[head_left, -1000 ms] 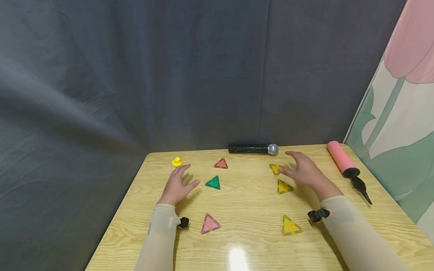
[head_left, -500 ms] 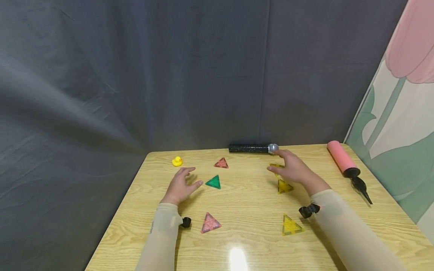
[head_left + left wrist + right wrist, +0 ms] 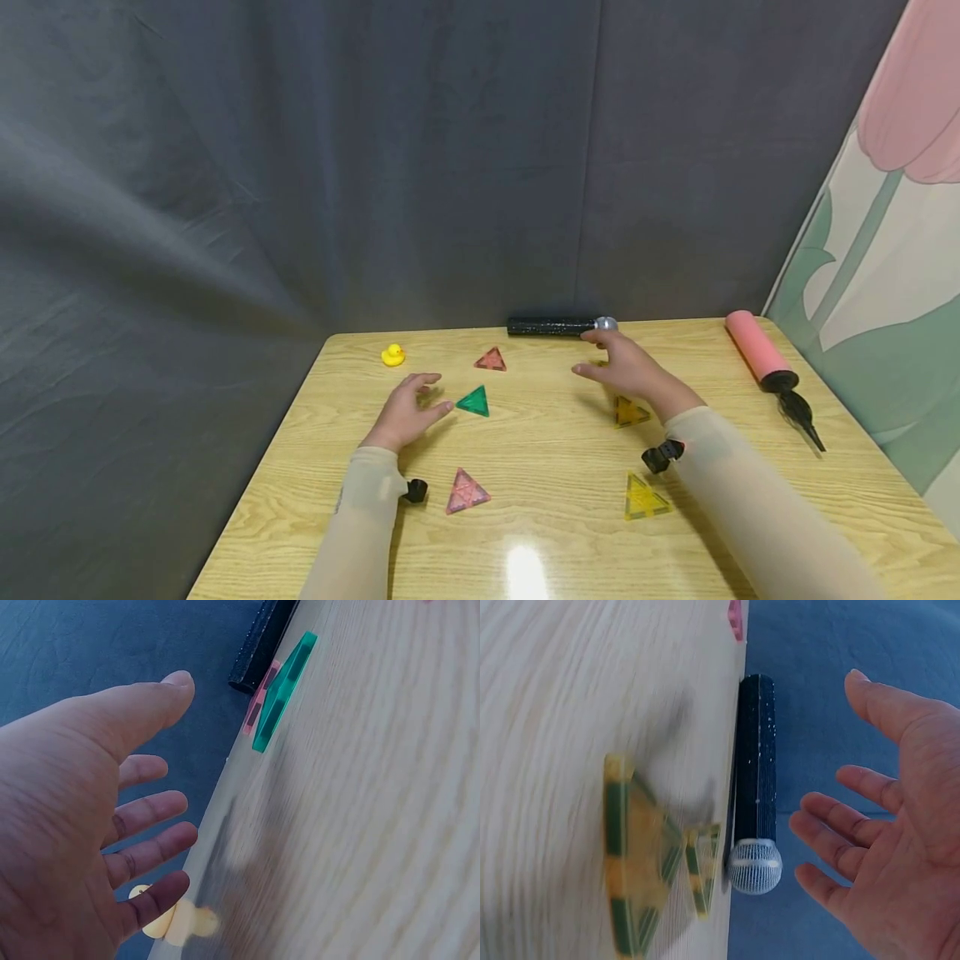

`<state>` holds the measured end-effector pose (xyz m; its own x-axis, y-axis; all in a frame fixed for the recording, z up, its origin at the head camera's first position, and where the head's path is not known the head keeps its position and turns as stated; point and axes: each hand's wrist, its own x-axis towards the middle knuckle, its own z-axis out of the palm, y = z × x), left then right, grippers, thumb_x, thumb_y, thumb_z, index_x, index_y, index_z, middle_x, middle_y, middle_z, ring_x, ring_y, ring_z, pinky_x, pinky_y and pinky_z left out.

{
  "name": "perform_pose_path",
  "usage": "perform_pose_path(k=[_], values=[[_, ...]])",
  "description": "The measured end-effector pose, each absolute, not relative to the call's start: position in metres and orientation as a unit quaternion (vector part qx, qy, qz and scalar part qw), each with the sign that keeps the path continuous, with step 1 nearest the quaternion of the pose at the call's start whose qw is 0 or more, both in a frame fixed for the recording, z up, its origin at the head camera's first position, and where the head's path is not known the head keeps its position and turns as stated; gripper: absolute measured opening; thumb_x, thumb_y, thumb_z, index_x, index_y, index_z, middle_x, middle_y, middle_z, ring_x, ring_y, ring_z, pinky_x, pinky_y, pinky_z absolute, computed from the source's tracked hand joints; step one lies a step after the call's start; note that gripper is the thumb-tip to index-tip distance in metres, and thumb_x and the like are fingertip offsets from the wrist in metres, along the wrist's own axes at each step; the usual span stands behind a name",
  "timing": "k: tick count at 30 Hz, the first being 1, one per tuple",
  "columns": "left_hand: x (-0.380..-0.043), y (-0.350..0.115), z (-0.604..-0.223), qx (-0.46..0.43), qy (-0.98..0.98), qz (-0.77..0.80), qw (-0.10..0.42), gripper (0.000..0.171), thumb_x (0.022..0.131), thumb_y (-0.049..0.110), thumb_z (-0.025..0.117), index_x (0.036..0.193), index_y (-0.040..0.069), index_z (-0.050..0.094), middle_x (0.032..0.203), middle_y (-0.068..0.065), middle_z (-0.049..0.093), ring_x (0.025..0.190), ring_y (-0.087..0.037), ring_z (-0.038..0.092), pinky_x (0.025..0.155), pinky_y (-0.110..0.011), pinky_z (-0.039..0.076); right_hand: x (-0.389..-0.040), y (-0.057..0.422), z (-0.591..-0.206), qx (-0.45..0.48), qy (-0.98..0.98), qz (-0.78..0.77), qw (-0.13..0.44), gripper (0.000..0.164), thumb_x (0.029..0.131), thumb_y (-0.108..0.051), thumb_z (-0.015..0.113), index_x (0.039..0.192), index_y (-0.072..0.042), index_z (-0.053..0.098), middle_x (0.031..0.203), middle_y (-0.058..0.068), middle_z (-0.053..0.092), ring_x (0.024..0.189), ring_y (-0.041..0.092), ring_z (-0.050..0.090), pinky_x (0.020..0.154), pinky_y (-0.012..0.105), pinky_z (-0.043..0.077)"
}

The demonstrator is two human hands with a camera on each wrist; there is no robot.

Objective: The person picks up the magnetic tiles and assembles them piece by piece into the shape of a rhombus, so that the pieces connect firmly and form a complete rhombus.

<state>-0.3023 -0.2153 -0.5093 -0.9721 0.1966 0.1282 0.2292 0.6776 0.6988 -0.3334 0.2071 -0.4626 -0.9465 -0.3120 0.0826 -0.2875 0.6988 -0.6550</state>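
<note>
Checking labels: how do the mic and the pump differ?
Colour: the mic has a black body, the pump a pink one.
End: the mic has a rounded silver head, the pump a tapered black tip.
Pose: the mic lies along the table's far edge, the pump slants by the right side.
Both are long.

left sleeve and right sleeve: long, pale cream, ending at the wrist | dark marking on left sleeve's outer side, too small to read | left wrist camera: small, black | right wrist camera: black, red spot beside it | left hand, right hand: bare
</note>
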Motion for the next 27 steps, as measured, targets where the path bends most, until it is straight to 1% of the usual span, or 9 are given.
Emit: perform_pose_path(k=[6, 10, 19, 27], values=[[-0.303, -0.212, -0.512, -0.125, -0.910, -0.395, 0.021, 0.064, 0.094, 0.035, 0.081, 0.148, 0.010, 0.058, 0.143, -0.008, 0.060, 0.130, -0.032, 0.056, 0.106, -0.053, 0.048, -0.343, 0.196, -0.465, -0.170, 0.916, -0.363, 0.026, 0.072, 0.098, -0.037, 0.076, 0.156, -0.005, 0.046, 0.156, 0.021, 0.047, 0.141, 0.045, 0.044, 0.111, 0.063, 0.040], [-0.303, -0.210, -0.513, -0.118, -0.906, -0.406, 0.012, 0.063, 0.094, 0.033, 0.082, 0.148, 0.010, 0.058, 0.142, -0.005, 0.060, 0.130, -0.031, 0.056, 0.106, -0.051, 0.048, -0.347, 0.190, -0.468, -0.173, 0.914, -0.366, 0.035, 0.071, 0.098, -0.035, 0.076, 0.155, -0.005, 0.046, 0.155, 0.021, 0.047, 0.140, 0.045, 0.045, 0.110, 0.062, 0.041], [-0.303, -0.207, -0.516, -0.123, -0.901, -0.417, 0.000, 0.062, 0.095, 0.033, 0.081, 0.148, 0.011, 0.058, 0.142, -0.005, 0.061, 0.128, -0.027, 0.058, 0.105, -0.049, 0.050, -0.361, 0.177, -0.474, -0.180, 0.911, -0.368, 0.048, 0.069, 0.098, -0.034, 0.077, 0.154, -0.005, 0.048, 0.155, 0.019, 0.049, 0.139, 0.043, 0.048, 0.110, 0.059, 0.043], [-0.305, -0.203, -0.518, -0.125, -0.903, -0.412, -0.004, 0.065, 0.095, 0.030, 0.081, 0.151, 0.010, 0.054, 0.140, -0.007, 0.062, 0.126, -0.027, 0.058, 0.104, -0.049, 0.050, -0.371, 0.167, -0.480, -0.180, 0.903, -0.383, 0.075, 0.067, 0.099, -0.030, 0.076, 0.152, -0.002, 0.049, 0.154, 0.023, 0.048, 0.139, 0.044, 0.047, 0.110, 0.059, 0.042]])
